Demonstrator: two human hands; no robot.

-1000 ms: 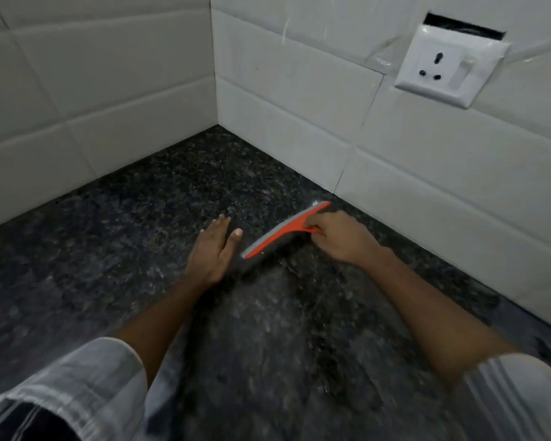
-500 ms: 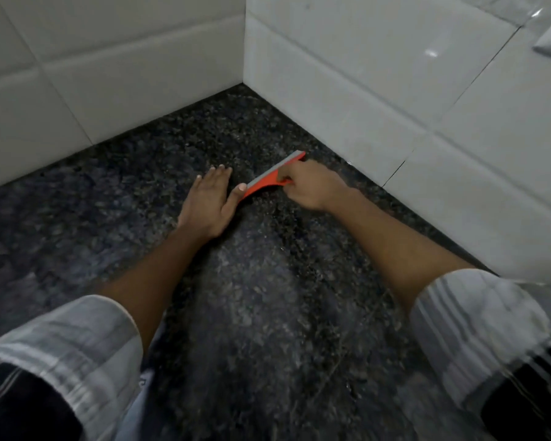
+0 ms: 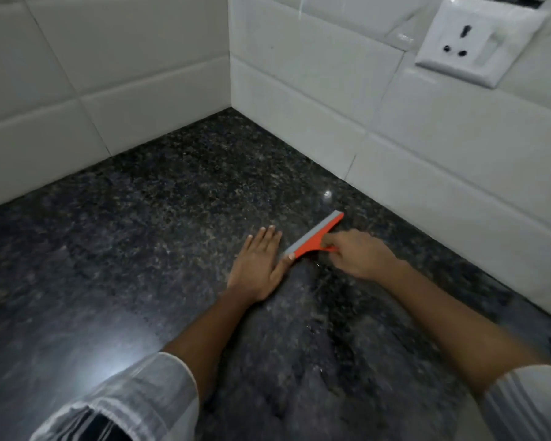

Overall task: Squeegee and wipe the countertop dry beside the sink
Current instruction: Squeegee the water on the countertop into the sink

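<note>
At the far left you see white wall tiles (image 3: 102,90) meeting the dark speckled granite countertop (image 3: 140,233), with a bright glare patch low on the stone near your striped left sleeve (image 3: 134,405). Your left hand (image 3: 258,265) lies flat on the countertop, palm down, fingers straight and close together pointing away from you toward the corner, holding nothing; its thumb (image 3: 285,264) is stretched out to the right, and the tip sits right at the near end of the squeegee (image 3: 315,235), apparently touching it, though the blur makes that contact hard to confirm. The squeegee rests on the countertop just right of that hand, its long axis running diagonally from near-left to far-right, so the far end points toward the right-hand tiled wall (image 3: 427,148) and stops a little short of it. Its grey blade strip faces the corner and the orange body faces you. Your right hand (image 3: 358,254) grips the orange handle, fingers curled round it, knuckles up. Higher on the right wall sits a white socket plate (image 3: 477,43) with three pin holes and a switch; no readable writing or brand shows on it or on the squeegee.
</note>
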